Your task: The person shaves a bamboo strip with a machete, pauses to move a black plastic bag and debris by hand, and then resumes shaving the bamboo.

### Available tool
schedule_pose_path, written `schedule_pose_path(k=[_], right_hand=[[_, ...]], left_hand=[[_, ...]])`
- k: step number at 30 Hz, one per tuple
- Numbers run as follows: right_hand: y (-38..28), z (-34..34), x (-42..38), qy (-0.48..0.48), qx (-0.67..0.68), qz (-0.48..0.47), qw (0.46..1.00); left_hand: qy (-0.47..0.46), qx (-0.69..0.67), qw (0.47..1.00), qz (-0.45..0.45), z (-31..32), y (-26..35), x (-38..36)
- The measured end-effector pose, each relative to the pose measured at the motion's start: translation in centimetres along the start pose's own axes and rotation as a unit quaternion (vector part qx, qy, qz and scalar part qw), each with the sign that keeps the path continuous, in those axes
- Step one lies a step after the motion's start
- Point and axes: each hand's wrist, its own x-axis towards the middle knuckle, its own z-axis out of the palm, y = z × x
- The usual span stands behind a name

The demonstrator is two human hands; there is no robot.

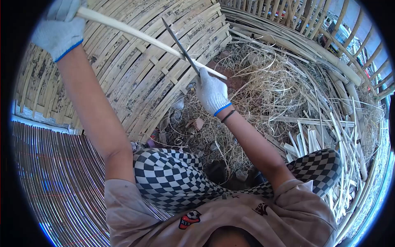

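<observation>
A white knitted glove with a blue cuff covers my left hand (61, 26), raised at the upper left. Its fingers are closed round one end of a pale bamboo strip (131, 29), which slants down to the right. In the middle, my right hand (212, 92), gloved the same way, grips a knife; the handle is hidden in the fist. The long dark knife blade (177, 42) points up and left. It crosses the strip just above my right hand, and the strip's far end sticks out past the knuckles.
A woven bamboo panel (135, 78) lies behind the strip. Curly bamboo shavings (267, 88) cover the ground on the right, with split bamboo slats (306, 140) by my checkered knee. A bamboo slat fence (354, 37) stands at the upper right, and a slatted mat (61, 173) at the lower left.
</observation>
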Motion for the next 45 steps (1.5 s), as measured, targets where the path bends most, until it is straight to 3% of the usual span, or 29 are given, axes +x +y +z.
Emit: schedule_pose_path(k=[1,2,4,8,9,11,13,18,21,24,27,30,33,35,36,39,40,41,45], right_hand=[[-1.3,-0.7,-0.3,-0.008,0.001,0.004,1.000],[-2.6,-1.5,-0.8,-0.017,0.003,0.009,1.000],[-4.7,-3.5,-1.4,-0.043,0.014,0.017,0.999],[-6.6,-4.3,-2.1,0.011,0.074,-0.083,0.994],[-5.6,-3.2,-1.9,0.003,0.067,-0.052,0.996],[-2.3,-0.3,-1.1,-0.014,0.049,0.008,0.999],[1.8,1.7,-0.8,0.001,0.033,0.012,0.999],[-4.2,-4.9,-1.9,-0.064,0.025,0.076,0.995],[-6.3,-6.8,-2.7,-0.006,0.064,-0.012,0.998],[-4.1,-4.8,-1.5,0.066,0.134,-0.058,0.987],[2.8,0.3,-0.5,-0.018,0.051,0.097,0.994],[1.1,-0.1,-1.0,0.018,0.030,0.085,0.996],[-4.1,-4.8,-1.7,-0.041,0.077,0.095,0.992],[-6.9,-6.6,-2.4,-0.002,0.091,0.006,0.996],[-6.9,-6.4,-2.9,0.063,0.119,-0.061,0.989],[-4.2,-4.0,-1.4,0.027,0.101,-0.023,0.994],[-2.1,-2.6,-0.6,-0.046,0.046,0.073,0.995],[2.4,1.2,-0.4,-0.034,0.038,0.106,0.993],[0.3,-0.9,-1.1,0.008,0.044,0.078,0.996]], left_hand=[[-0.042,-0.062,0.996,-0.048,-1.4,0.3,0.3],[-0.006,-0.061,0.997,-0.037,-1.7,0.2,0.2],[-0.037,-0.116,0.989,-0.080,-2.1,0.3,0.1],[-0.119,-0.163,0.971,-0.129,-1.1,1.1,-0.4],[-0.139,-0.179,0.964,-0.140,-0.6,1.3,-0.5],[-0.089,-0.083,0.987,-0.105,0.2,1.5,-0.5],[-0.090,-0.079,0.988,-0.100,0.7,1.2,-0.6],[-0.124,-0.130,0.976,-0.119,1.0,1.2,0.4],[-0.142,-0.118,0.975,-0.121,1.9,0.9,1.0],[-0.142,-0.091,0.980,-0.102,3.4,0.7,0.9],[-0.181,-0.096,0.969,-0.139,5.8,0.7,0.3],[-0.197,-0.117,0.963,-0.140,5.3,0.5,0.3],[-0.207,-0.139,0.956,-0.156,3.2,0.8,1.4],[-0.198,-0.146,0.956,-0.159,2.4,0.8,1.4],[-0.187,-0.146,0.960,-0.147,2.1,0.6,1.6],[-0.166,-0.144,0.968,-0.117,2.2,0.0,1.6],[-0.160,-0.145,0.969,-0.119,2.6,0.0,1.3],[-0.154,-0.146,0.970,-0.121,3.1,0.0,1.0],[-0.143,-0.174,0.962,-0.153,3.7,0.1,0.8]])
